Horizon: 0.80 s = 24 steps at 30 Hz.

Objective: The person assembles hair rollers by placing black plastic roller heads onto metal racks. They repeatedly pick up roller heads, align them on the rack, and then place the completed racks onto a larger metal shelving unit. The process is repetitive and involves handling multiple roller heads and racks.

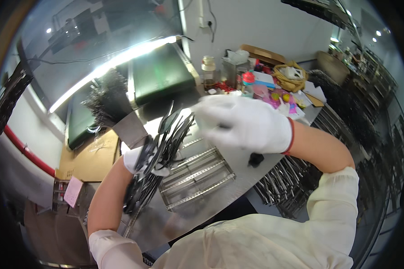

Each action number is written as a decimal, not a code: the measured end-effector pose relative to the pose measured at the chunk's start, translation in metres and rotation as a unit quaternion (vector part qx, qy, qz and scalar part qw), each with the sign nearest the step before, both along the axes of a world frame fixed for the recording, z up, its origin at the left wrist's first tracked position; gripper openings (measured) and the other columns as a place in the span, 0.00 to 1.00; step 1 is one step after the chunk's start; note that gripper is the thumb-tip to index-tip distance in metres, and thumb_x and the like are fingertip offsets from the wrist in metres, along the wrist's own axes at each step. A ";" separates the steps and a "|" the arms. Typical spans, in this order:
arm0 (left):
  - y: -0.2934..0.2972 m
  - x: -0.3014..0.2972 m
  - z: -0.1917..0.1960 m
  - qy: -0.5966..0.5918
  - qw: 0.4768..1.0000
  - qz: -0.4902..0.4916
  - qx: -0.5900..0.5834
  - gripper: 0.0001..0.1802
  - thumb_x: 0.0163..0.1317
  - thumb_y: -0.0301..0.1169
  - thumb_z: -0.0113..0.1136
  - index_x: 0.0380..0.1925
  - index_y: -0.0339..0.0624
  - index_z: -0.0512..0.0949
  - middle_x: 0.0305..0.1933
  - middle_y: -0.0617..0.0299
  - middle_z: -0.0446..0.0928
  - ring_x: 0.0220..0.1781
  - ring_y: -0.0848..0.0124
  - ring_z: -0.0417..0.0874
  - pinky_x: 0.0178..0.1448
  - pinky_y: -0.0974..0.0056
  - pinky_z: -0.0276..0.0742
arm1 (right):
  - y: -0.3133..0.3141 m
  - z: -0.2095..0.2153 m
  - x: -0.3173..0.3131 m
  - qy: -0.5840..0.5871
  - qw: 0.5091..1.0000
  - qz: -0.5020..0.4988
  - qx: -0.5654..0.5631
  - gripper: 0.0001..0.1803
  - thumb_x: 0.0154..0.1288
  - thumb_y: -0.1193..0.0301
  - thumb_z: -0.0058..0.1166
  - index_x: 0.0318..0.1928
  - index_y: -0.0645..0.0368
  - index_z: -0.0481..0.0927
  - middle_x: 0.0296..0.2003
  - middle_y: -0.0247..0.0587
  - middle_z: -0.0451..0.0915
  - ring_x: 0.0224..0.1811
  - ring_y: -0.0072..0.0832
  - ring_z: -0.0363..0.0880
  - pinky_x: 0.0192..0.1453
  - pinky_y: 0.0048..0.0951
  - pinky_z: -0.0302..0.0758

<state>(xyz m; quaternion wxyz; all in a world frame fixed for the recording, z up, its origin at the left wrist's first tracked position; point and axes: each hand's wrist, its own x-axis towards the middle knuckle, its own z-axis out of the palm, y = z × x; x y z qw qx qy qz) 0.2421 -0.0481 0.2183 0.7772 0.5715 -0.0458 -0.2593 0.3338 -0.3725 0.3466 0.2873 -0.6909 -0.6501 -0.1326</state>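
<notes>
My left hand [133, 160], in a white glove, is closed round a thick bundle of long thin black pieces [166, 150]. Some have flat, rounded ends. The bundle stands tilted, fanning out toward the top, and hides much of the glove. To its right my right hand [242, 123], in a white glove with a red cuff edge, is raised over the metal table. Motion smears its fingers, and I cannot see whether anything is in them. Between my arms a metal wire rack [199, 172] with several crossbars lies on the table [220, 197].
A lit tube lamp [116, 60] crosses in front of a green conveyor belt [161, 74]. Cardboard [90, 157] lies at left. Bottles, a red-capped bottle [248, 80] and a yellow basket [292, 76] crowd the far end. Stacked metal racks [283, 184] stand right of the table.
</notes>
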 end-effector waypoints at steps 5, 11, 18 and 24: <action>-0.038 0.022 -0.009 -0.170 0.963 -0.145 0.147 0.34 0.55 0.27 0.78 0.63 0.41 0.76 0.58 0.56 0.81 0.58 0.67 0.83 0.59 0.58 0.83 | 0.030 -0.002 -0.011 -0.191 0.981 -0.004 -0.020 0.15 0.66 0.64 0.62 0.48 0.57 0.78 0.48 0.47 0.76 0.38 0.43 0.82 0.31 0.41 0.84; -0.037 0.032 0.031 -0.139 0.930 -0.009 0.339 0.48 0.41 0.26 0.84 0.65 0.39 0.70 0.57 0.55 0.79 0.57 0.66 0.81 0.58 0.61 0.81 | 0.044 -0.033 0.032 -0.216 0.973 -0.061 0.057 0.10 0.60 0.71 0.64 0.39 0.63 0.80 0.29 0.48 0.80 0.29 0.43 0.84 0.29 0.38 0.81; 0.013 0.035 0.023 -0.394 0.443 0.375 0.713 0.48 0.42 0.23 0.75 0.69 0.40 0.68 0.63 0.45 0.72 0.67 0.45 0.73 0.72 0.51 0.72 | 0.003 -0.174 0.189 0.300 0.915 -0.093 -0.253 0.15 0.59 0.68 0.64 0.47 0.58 0.84 0.34 0.39 0.85 0.33 0.30 0.84 0.39 0.38 0.82; 0.029 0.004 -0.017 -0.412 0.471 0.380 0.681 0.48 0.52 0.26 0.73 0.74 0.31 0.62 0.74 0.39 0.68 0.78 0.44 0.64 0.81 0.47 0.59 | 0.020 -0.297 0.295 0.122 0.858 -0.364 -0.342 0.23 0.52 0.59 0.63 0.48 0.56 0.87 0.45 0.54 0.88 0.51 0.49 0.87 0.54 0.47 0.84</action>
